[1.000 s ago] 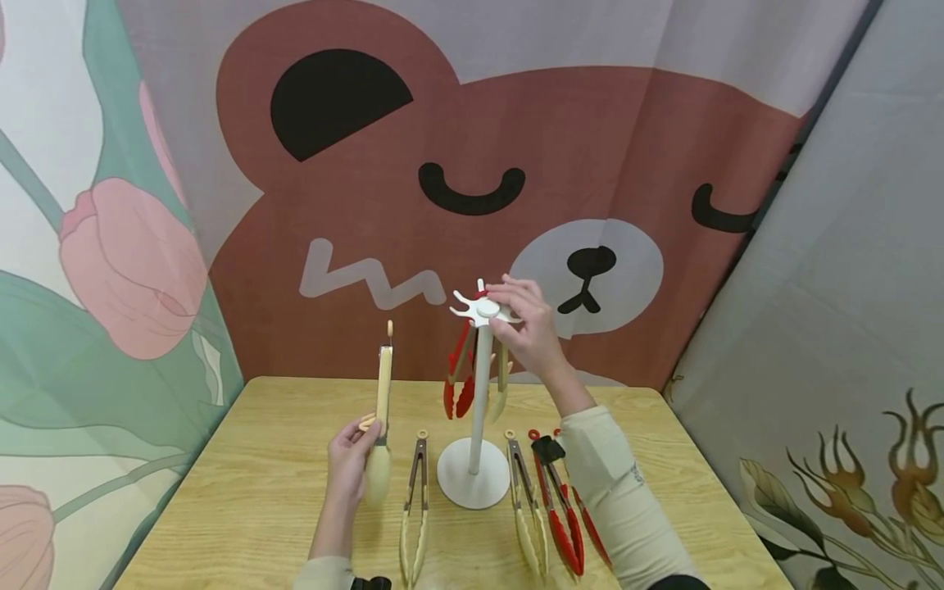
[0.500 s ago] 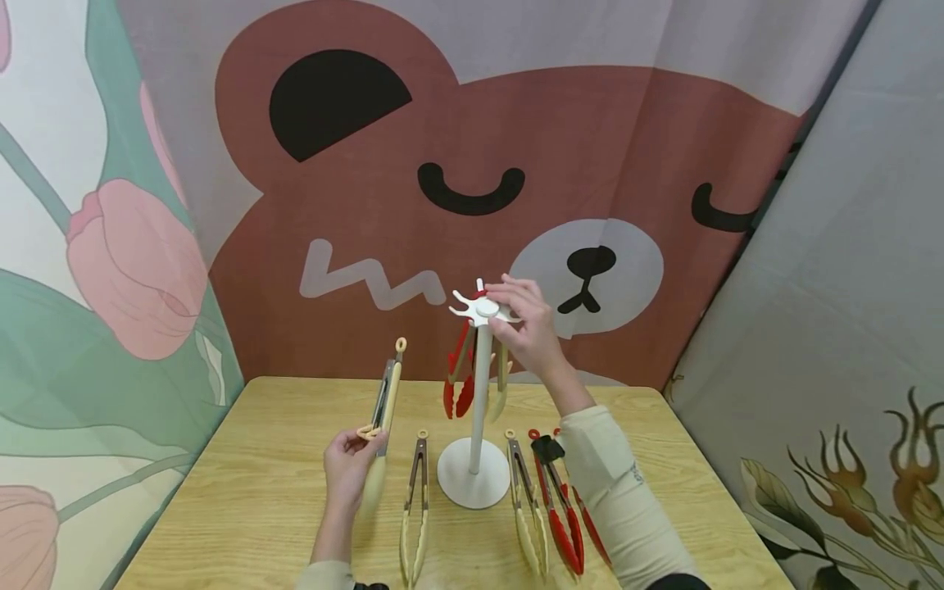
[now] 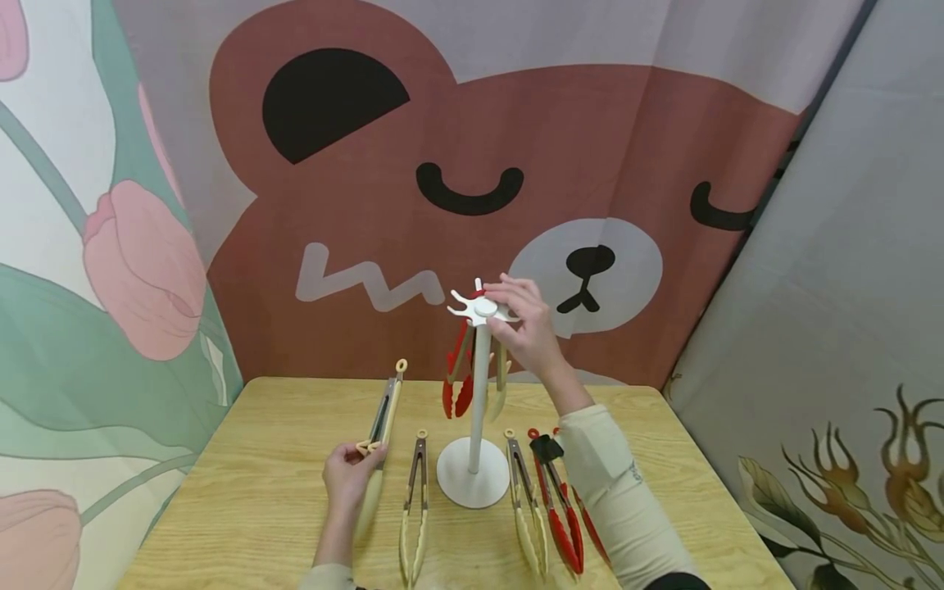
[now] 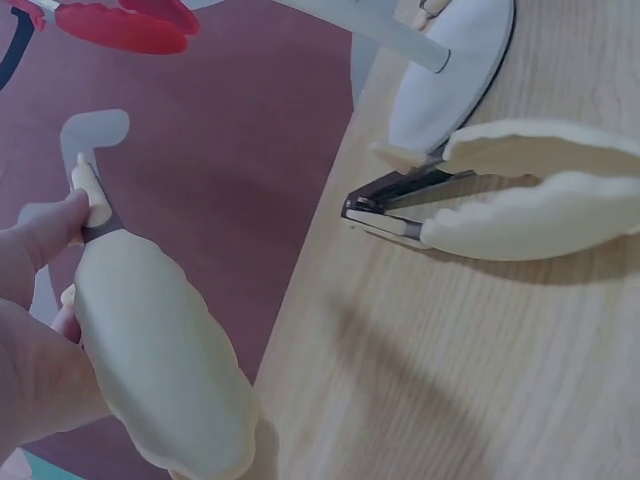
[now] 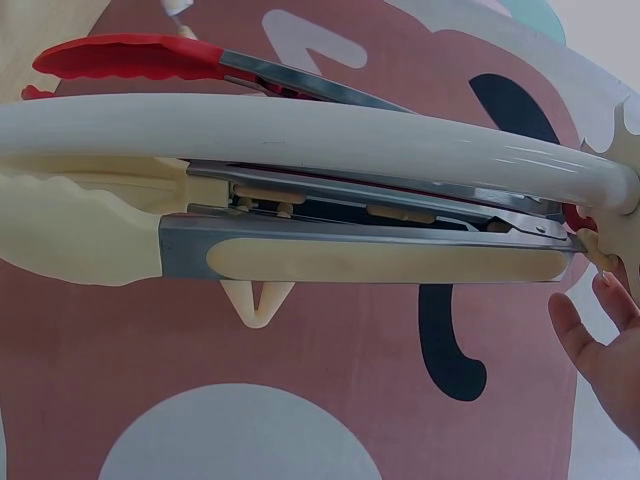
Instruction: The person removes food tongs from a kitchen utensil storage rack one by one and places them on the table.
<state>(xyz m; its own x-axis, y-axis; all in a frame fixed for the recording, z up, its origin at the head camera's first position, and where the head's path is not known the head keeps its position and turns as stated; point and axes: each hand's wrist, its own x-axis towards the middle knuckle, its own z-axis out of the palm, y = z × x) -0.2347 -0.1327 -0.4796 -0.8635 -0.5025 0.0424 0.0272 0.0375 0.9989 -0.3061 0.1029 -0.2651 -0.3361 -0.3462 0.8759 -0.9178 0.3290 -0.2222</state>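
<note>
My left hand (image 3: 348,479) grips a pair of cream-tipped tongs (image 3: 383,414) over the left side of the table, ring end up and slanting away. In the left wrist view their cream scalloped head (image 4: 160,350) points down. My right hand (image 3: 527,328) holds the hooked top (image 3: 484,308) of a white stand, thumb on the near side and fingers across it. Red tongs (image 3: 463,396) and cream tongs (image 5: 390,258) hang from the hooks; the white pole (image 5: 300,130) crosses in front of them in the right wrist view.
On the wooden table (image 3: 273,459), cream tongs (image 3: 415,508) lie left of the stand's round base (image 3: 472,492). Another cream pair (image 3: 527,516) and red tongs (image 3: 564,528) lie to its right, some partly behind the right sleeve. A bear-print curtain (image 3: 354,205) hangs behind.
The tongs in my left hand have come lower and tipped, so their ring end now leans right and shows the metal arms. My right hand stays at the stand's top.
</note>
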